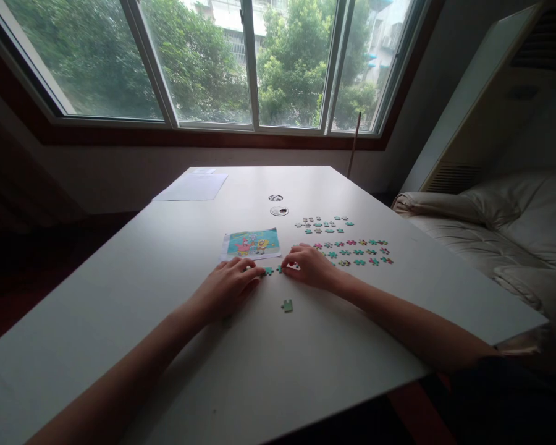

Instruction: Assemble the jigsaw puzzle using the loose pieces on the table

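Note:
My left hand (231, 281) rests on the white table, its fingers bent together at the edge of a short row of teal puzzle pieces (269, 271). Thumb and fingertips meet on a piece at the row's left, which they partly cover. Opposite it, my right hand (311, 266) pinches a small teal puzzle piece (279, 269) between thumb and index finger, just right of that row. Behind both hands lies a picture card (252, 243) with cartoon figures on a blue-green ground. Closer to me, a single green puzzle piece (287, 306) lies alone.
Loose puzzle pieces (359, 252) spread in rows right of my right hand, with a smaller group (324, 224) behind. Two round items (278, 211) lie farther back. Paper sheets (192, 186) cover the table's far left corner. A pale sofa (486, 216) stands to the right.

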Demonstrator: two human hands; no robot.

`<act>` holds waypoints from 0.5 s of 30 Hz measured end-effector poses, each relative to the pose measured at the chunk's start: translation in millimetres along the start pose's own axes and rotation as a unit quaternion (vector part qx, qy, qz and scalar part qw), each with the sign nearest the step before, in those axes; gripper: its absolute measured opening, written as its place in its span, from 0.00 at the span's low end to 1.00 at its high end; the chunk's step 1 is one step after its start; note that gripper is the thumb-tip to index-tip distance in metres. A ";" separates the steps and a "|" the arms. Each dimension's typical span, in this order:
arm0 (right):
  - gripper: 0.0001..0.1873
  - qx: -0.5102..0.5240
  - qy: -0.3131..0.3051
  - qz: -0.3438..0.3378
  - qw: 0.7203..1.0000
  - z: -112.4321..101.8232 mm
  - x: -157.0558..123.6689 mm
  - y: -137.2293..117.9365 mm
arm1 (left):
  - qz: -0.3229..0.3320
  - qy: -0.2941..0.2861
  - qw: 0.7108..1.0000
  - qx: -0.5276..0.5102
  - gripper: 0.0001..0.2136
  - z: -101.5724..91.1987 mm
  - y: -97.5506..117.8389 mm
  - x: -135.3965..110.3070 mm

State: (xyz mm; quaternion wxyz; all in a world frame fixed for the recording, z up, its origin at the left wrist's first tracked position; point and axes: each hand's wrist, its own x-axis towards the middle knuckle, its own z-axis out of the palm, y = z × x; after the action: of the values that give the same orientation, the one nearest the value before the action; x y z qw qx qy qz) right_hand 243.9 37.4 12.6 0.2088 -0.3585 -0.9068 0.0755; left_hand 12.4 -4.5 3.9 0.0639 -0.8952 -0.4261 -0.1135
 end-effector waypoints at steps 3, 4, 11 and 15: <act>0.06 -0.003 -0.001 -0.002 1.000 -0.9 -0.6 -0.1 | 0.002 -0.004 1.000 0.020 0.12 -3.3 3.2 0.5; 0.06 -0.004 -0.002 -0.002 1.000 -0.9 -0.8 -0.1 | 0.002 -0.007 1.000 0.022 0.12 -4.3 4.1 0.6; 0.04 0.010 0.013 0.002 1.000 0.2 -1.0 3.4 | -0.001 -0.014 1.000 0.025 0.13 -6.7 6.0 0.2; 0.05 0.024 0.043 0.007 0.999 -2.7 -1.1 11.4 | -0.003 -0.014 1.000 0.025 0.13 -5.3 4.5 -0.3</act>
State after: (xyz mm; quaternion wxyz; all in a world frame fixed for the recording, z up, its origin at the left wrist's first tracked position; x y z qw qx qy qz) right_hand 252.8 45.0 11.4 0.2559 -0.3630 -0.8921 0.0831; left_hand 14.9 -8.7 8.8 0.0797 -0.8934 -0.4328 -0.0903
